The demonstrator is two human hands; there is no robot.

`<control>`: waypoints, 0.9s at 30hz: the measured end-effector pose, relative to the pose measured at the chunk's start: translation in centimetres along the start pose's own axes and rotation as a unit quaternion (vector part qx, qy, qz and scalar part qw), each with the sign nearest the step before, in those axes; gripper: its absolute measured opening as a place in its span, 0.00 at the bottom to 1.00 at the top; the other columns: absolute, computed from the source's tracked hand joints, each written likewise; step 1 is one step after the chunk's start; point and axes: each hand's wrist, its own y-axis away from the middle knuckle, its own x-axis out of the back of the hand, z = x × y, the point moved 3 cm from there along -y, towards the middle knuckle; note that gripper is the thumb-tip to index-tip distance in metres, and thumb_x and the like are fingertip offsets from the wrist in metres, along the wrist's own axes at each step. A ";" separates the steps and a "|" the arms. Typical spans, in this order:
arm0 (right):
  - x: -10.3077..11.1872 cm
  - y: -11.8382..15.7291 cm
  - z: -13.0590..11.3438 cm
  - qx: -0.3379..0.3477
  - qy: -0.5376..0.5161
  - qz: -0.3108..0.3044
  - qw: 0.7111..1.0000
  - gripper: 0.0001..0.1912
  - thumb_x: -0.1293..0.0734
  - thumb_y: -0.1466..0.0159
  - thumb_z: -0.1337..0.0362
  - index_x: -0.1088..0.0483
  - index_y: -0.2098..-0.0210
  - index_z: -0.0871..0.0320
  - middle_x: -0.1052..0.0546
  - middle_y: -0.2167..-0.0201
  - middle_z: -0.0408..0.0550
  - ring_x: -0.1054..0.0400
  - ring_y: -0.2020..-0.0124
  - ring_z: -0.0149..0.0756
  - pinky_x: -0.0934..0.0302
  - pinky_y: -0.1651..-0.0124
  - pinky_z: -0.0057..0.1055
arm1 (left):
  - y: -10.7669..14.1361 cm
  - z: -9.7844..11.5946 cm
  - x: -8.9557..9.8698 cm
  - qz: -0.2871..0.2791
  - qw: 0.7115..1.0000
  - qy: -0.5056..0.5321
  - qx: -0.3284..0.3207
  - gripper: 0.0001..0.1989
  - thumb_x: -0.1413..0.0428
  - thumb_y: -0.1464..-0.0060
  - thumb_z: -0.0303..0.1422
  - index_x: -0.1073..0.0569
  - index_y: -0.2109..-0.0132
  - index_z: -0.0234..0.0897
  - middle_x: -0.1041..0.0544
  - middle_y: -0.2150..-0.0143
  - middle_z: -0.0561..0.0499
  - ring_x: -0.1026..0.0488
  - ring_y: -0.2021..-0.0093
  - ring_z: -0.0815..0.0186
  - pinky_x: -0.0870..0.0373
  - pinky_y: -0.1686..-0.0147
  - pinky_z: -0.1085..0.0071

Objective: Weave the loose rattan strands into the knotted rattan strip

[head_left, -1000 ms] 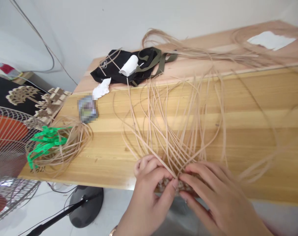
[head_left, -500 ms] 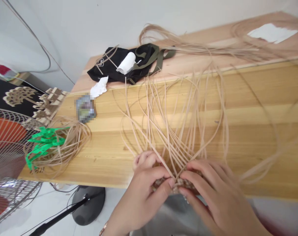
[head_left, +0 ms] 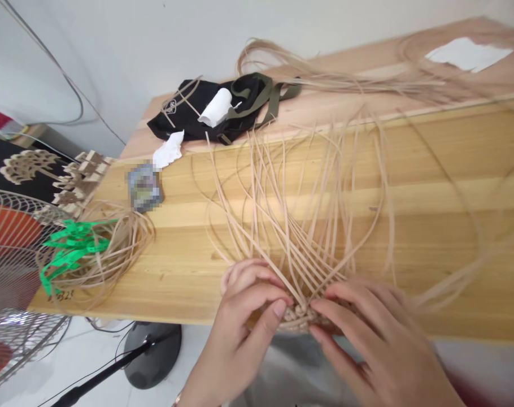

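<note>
A piece of woven basketwork (head_left: 298,317) in pale cane lies at the table's front edge, between my two hands. Many long loose cane strands (head_left: 282,226) fan out from it across the wood. My left hand (head_left: 251,316) pinches the left part of the weave, thumb and forefinger close together at its edge. On the other side my right hand (head_left: 373,333) grips the weave, with its thumb below and fingers above. My palms and fingers hide both ends of the weave.
A coiled cane bundle (head_left: 117,243) with a green ribbon (head_left: 74,243) lies at the left, beside a wire fan guard (head_left: 11,254). Behind are a black bag (head_left: 184,116), paper pieces (head_left: 469,55) and more cane (head_left: 325,79). A black stand base (head_left: 153,353) is on the floor.
My left thumb and fingers have shifted left, away from the middle of the weave, uncovering more of it. One strand at the left has swung leftward. My right hand stays nearly in place.
</note>
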 end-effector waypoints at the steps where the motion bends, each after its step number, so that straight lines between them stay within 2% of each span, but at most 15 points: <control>1: 0.1 0.0 -0.2 0.001 -0.001 0.000 1.000 0.09 0.39 0.34 0.69 0.26 0.65 0.57 0.25 0.67 0.47 0.35 0.64 0.38 0.45 0.58 0.36 | 0.2 0.0 0.2 0.012 1.000 -0.004 -0.007 0.07 0.48 0.39 0.28 0.27 0.63 0.42 0.27 0.60 0.52 0.36 0.48 0.61 0.47 0.43 0.60; 3: 0.0 0.0 -0.5 0.000 -0.005 -0.008 1.000 0.14 0.42 0.34 0.73 0.26 0.66 0.56 0.24 0.67 0.46 0.34 0.63 0.37 0.44 0.57 0.36 | 0.4 0.0 0.5 0.025 1.000 -0.006 -0.014 0.07 0.48 0.40 0.26 0.28 0.61 0.43 0.25 0.61 0.53 0.36 0.48 0.62 0.47 0.43 0.61; 6: -0.2 -0.2 -0.9 0.002 -0.008 -0.013 1.000 0.17 0.44 0.34 0.75 0.26 0.67 0.55 0.23 0.68 0.45 0.32 0.64 0.35 0.42 0.57 0.34 | 0.7 -0.1 0.7 0.007 1.000 -0.017 -0.010 0.11 0.52 0.38 0.25 0.28 0.55 0.46 0.24 0.58 0.54 0.37 0.45 0.63 0.48 0.43 0.61; 9: -0.5 -0.6 -1.4 0.032 0.005 0.009 0.999 0.16 0.43 0.33 0.74 0.26 0.67 0.54 0.24 0.71 0.44 0.33 0.67 0.34 0.42 0.60 0.34 | 0.7 -0.2 0.7 -0.028 0.999 -0.011 -0.022 0.18 0.56 0.36 0.23 0.29 0.49 0.48 0.25 0.53 0.53 0.38 0.43 0.63 0.52 0.41 0.60; 12: -0.9 -0.9 -1.9 0.055 0.029 0.024 0.998 0.14 0.42 0.32 0.72 0.26 0.65 0.55 0.25 0.72 0.43 0.34 0.70 0.34 0.43 0.62 0.34 | 0.5 -0.1 0.8 -0.051 0.998 0.034 -0.033 0.20 0.57 0.36 0.23 0.30 0.46 0.48 0.25 0.51 0.53 0.38 0.43 0.62 0.50 0.41 0.60; 17: -1.4 -1.0 -1.8 0.018 0.015 0.036 0.999 0.17 0.43 0.32 0.72 0.28 0.73 0.56 0.27 0.76 0.42 0.36 0.72 0.32 0.45 0.64 0.32 | -0.3 0.4 0.5 -0.075 0.993 0.094 -0.021 0.16 0.53 0.37 0.24 0.27 0.50 0.46 0.25 0.57 0.52 0.33 0.51 0.63 0.44 0.46 0.62; 20: -1.4 -0.8 -1.8 0.032 0.012 0.036 0.999 0.16 0.41 0.33 0.73 0.28 0.73 0.57 0.27 0.76 0.42 0.38 0.73 0.34 0.47 0.66 0.33 | -0.7 0.6 0.3 -0.079 0.991 0.112 -0.001 0.17 0.54 0.37 0.23 0.25 0.52 0.46 0.25 0.59 0.52 0.32 0.54 0.63 0.44 0.48 0.61; 27: -1.5 -0.8 -1.8 0.059 0.009 -0.037 0.998 0.15 0.44 0.33 0.72 0.30 0.72 0.58 0.28 0.74 0.45 0.38 0.72 0.37 0.49 0.64 0.37 | -1.0 0.6 -0.1 -0.070 0.991 0.116 0.013 0.17 0.53 0.40 0.20 0.24 0.57 0.44 0.26 0.65 0.54 0.32 0.58 0.66 0.43 0.51 0.63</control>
